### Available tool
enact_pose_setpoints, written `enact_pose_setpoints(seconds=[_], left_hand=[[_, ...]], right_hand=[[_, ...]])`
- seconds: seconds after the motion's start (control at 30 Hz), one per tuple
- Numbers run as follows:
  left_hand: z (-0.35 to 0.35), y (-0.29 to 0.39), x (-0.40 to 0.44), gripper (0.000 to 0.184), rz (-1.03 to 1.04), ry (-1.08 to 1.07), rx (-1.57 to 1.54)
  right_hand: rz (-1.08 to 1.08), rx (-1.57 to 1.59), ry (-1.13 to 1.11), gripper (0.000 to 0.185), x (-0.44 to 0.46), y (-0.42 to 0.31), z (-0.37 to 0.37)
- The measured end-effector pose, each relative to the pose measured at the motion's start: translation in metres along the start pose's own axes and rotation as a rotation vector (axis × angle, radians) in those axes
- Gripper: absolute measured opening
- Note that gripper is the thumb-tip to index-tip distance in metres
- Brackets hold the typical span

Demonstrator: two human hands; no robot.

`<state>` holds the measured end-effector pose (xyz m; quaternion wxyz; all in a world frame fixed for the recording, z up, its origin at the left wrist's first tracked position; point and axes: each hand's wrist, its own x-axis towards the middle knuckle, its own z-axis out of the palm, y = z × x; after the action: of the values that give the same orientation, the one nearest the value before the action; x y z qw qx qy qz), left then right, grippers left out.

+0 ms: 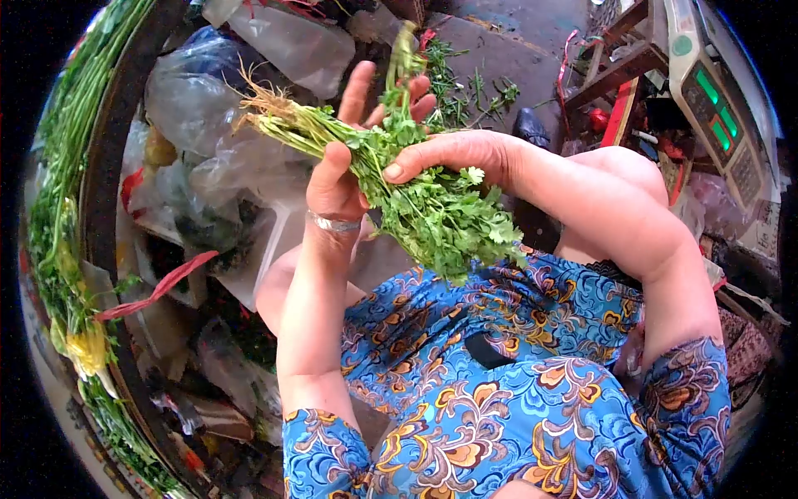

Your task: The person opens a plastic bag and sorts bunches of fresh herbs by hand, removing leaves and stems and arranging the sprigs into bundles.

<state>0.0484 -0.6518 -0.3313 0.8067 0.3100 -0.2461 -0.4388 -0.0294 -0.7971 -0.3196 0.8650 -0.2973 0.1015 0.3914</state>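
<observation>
A bunch of coriander (449,216) slants across my hands, its pale roots (270,100) pointing up and left and its leaves hanging toward my lap. My left hand (337,179), with a silver bangle at the wrist, cradles the stems between the thumb and partly stretched fingers. From the right, my right hand (453,158) grips the leafy part with its thumb on top; its other fingers are hidden behind. A blurred sprig (404,62) stands up from the bunch near the fingertips. Which fingers hold this sprig, I cannot tell.
Long green stalks (75,125) lie along the curved rack at left, with a red ribbon (162,287) hanging off. Clear plastic bags (195,91) pile beyond my left arm. Loose green scraps (449,79) litter the floor. A digital scale (706,100) stands at right near a wooden stool (611,62).
</observation>
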Motion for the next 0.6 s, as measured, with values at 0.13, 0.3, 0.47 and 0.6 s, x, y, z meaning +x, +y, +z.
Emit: enact_pose_setpoints(seconds=[0.13, 0.3, 0.47, 0.6], left_hand=[[0.001, 0.004, -0.005, 0.077, 0.073, 0.120, -0.044], [-0.014, 0.016, -0.005, 0.028, 0.054, 0.338, -0.112], [-0.037, 0.029, -0.002, 0.012, 0.180, 0.467, 0.011], [-0.045, 0.033, -0.006, 0.012, 0.169, 0.538, -0.032]], right_hand=[[0.016, 0.086, -0.056, 0.032, -0.002, -0.003, 0.001], [-0.007, 0.117, -0.041, 0.046, 0.008, 0.001, -0.008], [-0.069, -0.052, -0.063, 0.043, 0.014, 0.005, -0.020], [-0.141, -0.294, 0.124, 0.041, 0.016, 0.001, -0.026]])
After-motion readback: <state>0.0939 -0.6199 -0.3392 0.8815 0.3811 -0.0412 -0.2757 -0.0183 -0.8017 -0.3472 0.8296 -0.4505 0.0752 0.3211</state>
